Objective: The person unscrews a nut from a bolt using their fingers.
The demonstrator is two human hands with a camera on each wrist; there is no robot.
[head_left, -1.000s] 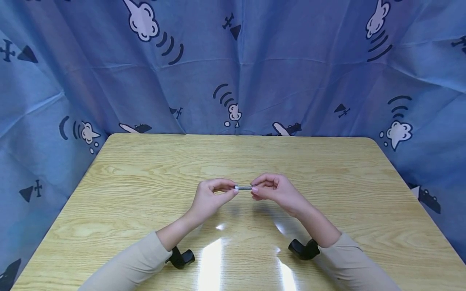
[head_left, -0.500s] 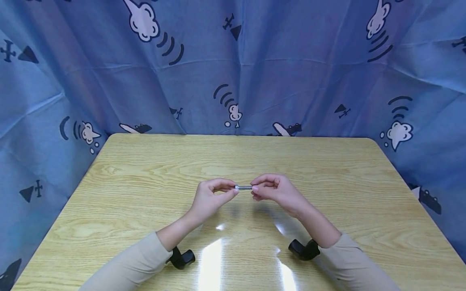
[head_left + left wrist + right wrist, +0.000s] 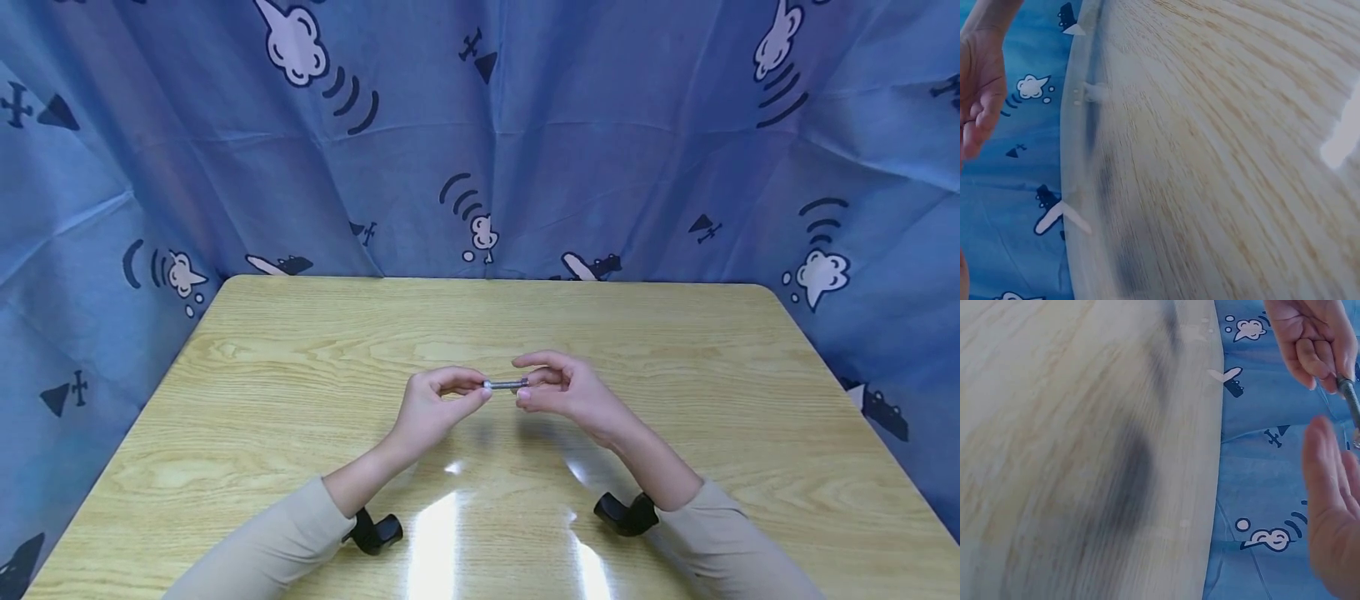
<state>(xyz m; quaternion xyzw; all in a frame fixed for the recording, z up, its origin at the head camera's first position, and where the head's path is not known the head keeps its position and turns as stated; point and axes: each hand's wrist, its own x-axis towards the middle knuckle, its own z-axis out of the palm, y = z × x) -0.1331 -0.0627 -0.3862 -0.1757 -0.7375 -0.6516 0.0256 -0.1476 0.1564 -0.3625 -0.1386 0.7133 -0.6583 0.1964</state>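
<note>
A slim grey metal bolt (image 3: 507, 385) lies level above the table, its shaft threaded in the right wrist view. My left hand (image 3: 438, 408) pinches its left end between thumb and fingers. At the bolt's right end sits a small thicker piece, apparently a nut (image 3: 524, 382). Around that end my right hand (image 3: 570, 396) holds thumb and index finger spread apart; whether another finger touches the bolt, I cannot tell. The right wrist view has the left hand (image 3: 1313, 337) above and the right hand (image 3: 1335, 512) below. In the left wrist view, the right hand (image 3: 982, 87) hangs at upper left.
Beneath both hands is a light wood-grain table (image 3: 337, 325) with bright reflections. A blue printed curtain (image 3: 600, 167) surrounds its back and sides. Black wrist cameras (image 3: 372, 533) sit at both beige cuffs.
The right thumb and index finger have parted from the bolt's right end, the index lifting upward, so that end now shows. The left hand keeps its pinch in the same place.
</note>
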